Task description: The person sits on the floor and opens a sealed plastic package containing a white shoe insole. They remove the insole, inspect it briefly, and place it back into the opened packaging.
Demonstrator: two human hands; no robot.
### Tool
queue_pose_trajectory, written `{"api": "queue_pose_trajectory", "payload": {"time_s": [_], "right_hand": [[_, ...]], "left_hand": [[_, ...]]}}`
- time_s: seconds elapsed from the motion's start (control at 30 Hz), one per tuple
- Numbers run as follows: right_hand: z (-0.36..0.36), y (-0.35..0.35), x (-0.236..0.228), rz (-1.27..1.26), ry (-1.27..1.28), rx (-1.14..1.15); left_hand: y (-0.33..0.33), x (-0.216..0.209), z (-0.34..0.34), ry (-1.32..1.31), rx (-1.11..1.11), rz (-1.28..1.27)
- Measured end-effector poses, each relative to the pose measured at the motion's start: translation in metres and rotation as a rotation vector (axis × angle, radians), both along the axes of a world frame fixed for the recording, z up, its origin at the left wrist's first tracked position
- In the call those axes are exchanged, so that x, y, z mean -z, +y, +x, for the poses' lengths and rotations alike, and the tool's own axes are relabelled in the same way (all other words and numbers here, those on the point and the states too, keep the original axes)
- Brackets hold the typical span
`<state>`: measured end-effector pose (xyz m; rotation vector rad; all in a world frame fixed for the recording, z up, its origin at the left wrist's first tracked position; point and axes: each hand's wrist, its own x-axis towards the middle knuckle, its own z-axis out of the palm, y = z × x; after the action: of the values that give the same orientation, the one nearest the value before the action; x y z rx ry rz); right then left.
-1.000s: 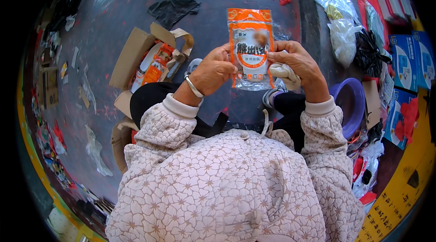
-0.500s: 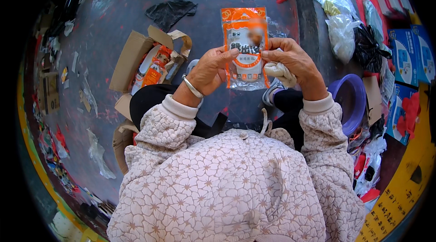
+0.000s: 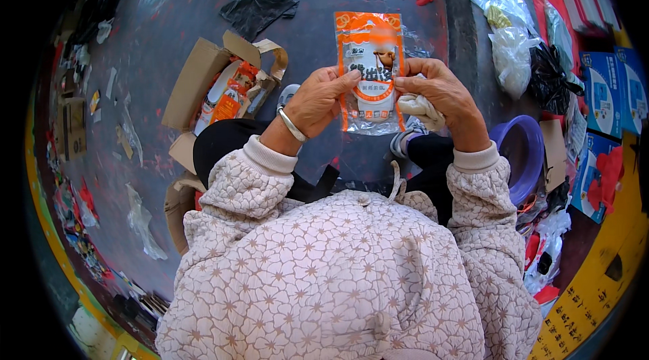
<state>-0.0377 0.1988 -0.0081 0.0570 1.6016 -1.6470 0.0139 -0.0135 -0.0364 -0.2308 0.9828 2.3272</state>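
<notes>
A clear plastic packaging bag [image 3: 370, 104] with orange printed bands is stretched upright between my hands, over the floor in front of my knees. My left hand [image 3: 316, 100], with a silver bangle at its wrist, pinches the bag's left edge between thumb and fingers. On the other side my right hand [image 3: 443, 93] pinches the right edge. A crumpled off-white cloth [image 3: 422, 111] is tucked under the curled fingers of that same hand. Whether the bag has anything in it I cannot tell.
An open cardboard box [image 3: 193, 89] holding orange-printed packets [image 3: 230, 104] stands at the left. Farther off lies a black plastic bag [image 3: 260, 12]. A purple basin [image 3: 524, 157] sits at my right, with clear plastic bags [image 3: 510, 49] and blue boxes [image 3: 602, 93] beyond it.
Both hands and the bag have shifted very slightly to the right in the picture. My grip on the bag looks the same.
</notes>
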Motion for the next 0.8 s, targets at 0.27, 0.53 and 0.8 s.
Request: {"api": "queue_pose_trajectory", "payload": {"time_s": [0.27,0.53,0.8], "right_hand": [[0.000,0.000,0.001,0.013,0.027,-0.029],[-0.005,0.007,0.004,0.039,0.044,-0.057],[0.002,0.001,-0.002,0.227,0.215,-0.064]], "left_hand": [[0.000,0.009,0.000,0.001,-0.017,-0.008],[0.005,0.006,-0.002,-0.020,-0.108,-0.022],[0.002,0.004,-0.004,0.030,-0.248,-0.107]]}}
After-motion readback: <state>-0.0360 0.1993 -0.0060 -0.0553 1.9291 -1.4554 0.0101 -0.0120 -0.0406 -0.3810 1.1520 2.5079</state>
